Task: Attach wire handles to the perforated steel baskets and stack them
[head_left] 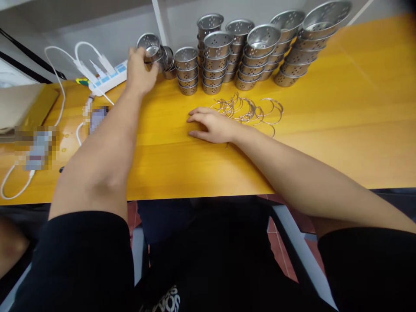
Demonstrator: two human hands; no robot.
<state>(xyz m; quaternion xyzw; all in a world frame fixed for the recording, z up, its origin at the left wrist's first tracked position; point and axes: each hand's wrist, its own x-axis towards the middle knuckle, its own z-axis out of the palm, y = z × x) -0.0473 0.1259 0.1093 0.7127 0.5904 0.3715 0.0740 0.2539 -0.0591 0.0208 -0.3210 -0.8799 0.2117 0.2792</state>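
Observation:
At the back left of the table, my left hand (140, 71) is closed on a perforated metal cup (150, 44), its fingers at the cup's near side. Just right of that cup, more metal cups (169, 65) are partly hidden behind it. My right hand (211, 125) rests low over the table in the middle, palm down, fingers and thumb apart, holding nothing. Beside and partly under its wrist lies a loose pile of thin curved wire handles (247, 108). Behind the pile stand several stacks of perforated cups (216, 63), nested upright.
A white power strip (108, 80) with plugs and white cables lies left of my left hand. Two blurred phones (39, 149) are on the left of the yellow table (182, 173). A grey wall stands behind the stacks. Part of another person's arm (11, 247) shows at lower left.

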